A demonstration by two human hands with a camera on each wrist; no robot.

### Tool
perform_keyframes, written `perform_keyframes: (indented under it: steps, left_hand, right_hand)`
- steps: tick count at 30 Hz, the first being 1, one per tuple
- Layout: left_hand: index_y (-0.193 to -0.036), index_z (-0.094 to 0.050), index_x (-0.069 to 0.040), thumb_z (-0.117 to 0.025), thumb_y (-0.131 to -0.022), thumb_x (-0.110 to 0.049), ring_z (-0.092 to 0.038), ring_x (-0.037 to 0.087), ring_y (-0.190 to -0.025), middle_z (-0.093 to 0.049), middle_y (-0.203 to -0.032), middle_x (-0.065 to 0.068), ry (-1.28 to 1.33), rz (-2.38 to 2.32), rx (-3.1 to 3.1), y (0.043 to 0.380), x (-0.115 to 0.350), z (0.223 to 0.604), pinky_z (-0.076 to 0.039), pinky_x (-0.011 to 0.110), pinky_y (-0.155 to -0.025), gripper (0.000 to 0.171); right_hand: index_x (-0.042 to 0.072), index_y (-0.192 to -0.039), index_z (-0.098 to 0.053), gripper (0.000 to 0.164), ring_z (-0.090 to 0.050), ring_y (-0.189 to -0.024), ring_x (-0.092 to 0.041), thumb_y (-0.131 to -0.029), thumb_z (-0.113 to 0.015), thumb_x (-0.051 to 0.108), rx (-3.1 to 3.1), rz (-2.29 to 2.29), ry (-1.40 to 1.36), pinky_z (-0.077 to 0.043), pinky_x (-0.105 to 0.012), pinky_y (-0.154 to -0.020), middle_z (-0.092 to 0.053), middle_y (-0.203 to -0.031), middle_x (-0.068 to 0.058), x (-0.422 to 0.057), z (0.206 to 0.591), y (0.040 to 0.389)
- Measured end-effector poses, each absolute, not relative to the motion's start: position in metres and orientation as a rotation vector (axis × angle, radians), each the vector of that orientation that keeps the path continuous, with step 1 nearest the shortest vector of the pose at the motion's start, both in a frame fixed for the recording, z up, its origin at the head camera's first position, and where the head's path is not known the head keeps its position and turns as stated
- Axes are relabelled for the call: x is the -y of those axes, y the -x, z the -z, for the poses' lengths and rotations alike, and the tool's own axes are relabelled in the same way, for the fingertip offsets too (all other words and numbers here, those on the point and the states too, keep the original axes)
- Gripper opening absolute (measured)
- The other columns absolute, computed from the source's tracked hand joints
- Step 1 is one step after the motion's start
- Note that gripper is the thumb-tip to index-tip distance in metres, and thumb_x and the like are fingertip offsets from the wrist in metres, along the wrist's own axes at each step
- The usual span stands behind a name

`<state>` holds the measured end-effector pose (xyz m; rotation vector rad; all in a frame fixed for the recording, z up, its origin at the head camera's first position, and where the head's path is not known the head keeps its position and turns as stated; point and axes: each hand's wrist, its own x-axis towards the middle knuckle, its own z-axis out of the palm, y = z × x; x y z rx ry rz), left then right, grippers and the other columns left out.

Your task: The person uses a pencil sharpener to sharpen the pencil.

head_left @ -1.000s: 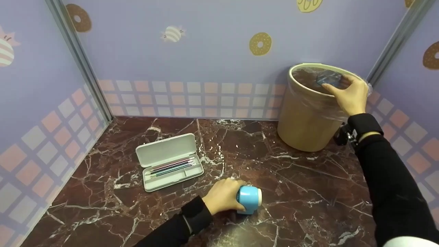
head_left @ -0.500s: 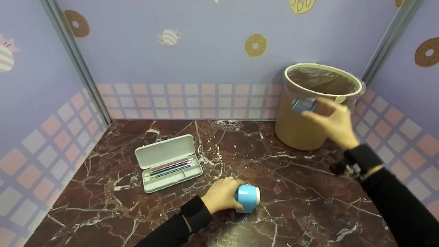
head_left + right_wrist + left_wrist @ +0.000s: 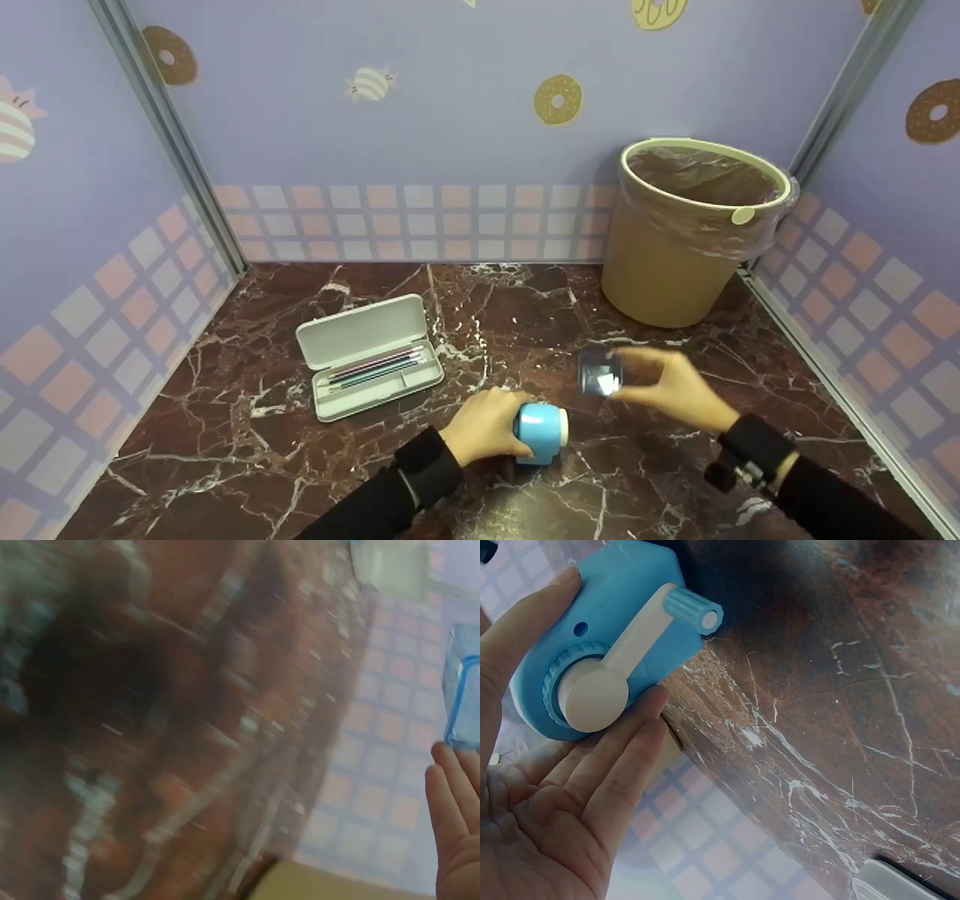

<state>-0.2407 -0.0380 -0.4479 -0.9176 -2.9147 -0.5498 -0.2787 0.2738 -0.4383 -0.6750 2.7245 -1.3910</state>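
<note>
My left hand (image 3: 484, 427) grips a light blue crank pencil sharpener (image 3: 540, 433) low over the marble-patterned table, thumb on one side and fingers on the other. Its white crank (image 3: 639, 641) with a blue knob (image 3: 694, 610) faces the left wrist camera. To the right of the sharpener, my right hand (image 3: 675, 386) pinches a clear, bluish shavings drawer (image 3: 598, 370) between thumb and fingers, held in the air. In the right wrist view only part of the drawer (image 3: 466, 690) shows, at the right edge above the fingertips (image 3: 444, 755).
An open grey pencil case (image 3: 379, 390) with several pencils (image 3: 375, 365) lies on the table to the left. A tan waste bin (image 3: 660, 262) lined with a clear bag stands at the back right. Patterned walls (image 3: 450, 112) enclose the table at the back and sides.
My right hand has brought the shavings drawer from over the bin's mouth down and left, toward the sharpener. The left hand and sharpener have stayed in place.
</note>
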Motion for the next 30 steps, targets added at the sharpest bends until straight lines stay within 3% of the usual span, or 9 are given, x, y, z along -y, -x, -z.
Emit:
perform_keyframes:
  steps: [12, 30]
  left_hand:
    - [-0.123, -0.071, -0.01, -0.096, -0.062, -0.036, -0.071, 0.02, -0.089, -0.078, -0.105, 0.004, 0.903, 0.557, 2.922, 0.242, 0.039, 0.447, -0.058, 0.03, -0.078, 0.071]
    - [-0.121, -0.072, -0.01, -0.096, -0.062, -0.035, -0.071, 0.02, -0.09, -0.078, -0.104, 0.004, 0.911, 0.557, 2.912, 0.24, 0.038, 0.446, -0.058, 0.03, -0.078, 0.068]
  right_hand:
    - [-0.002, -0.136, -0.061, 0.068, -0.067, -0.121, -0.041, -0.082, -0.085, 0.033, -2.551, 1.192, 0.835, -0.056, -0.048, -0.101, -0.066, -0.136, -0.023, -0.263, 0.484, 0.254]
    - [-0.003, -0.135, -0.06, 0.068, -0.069, -0.119, -0.039, -0.082, -0.086, 0.031, -2.493, 1.258, 0.841, -0.058, -0.042, -0.099, -0.067, -0.134, -0.024, -0.241, 0.498, 0.252]
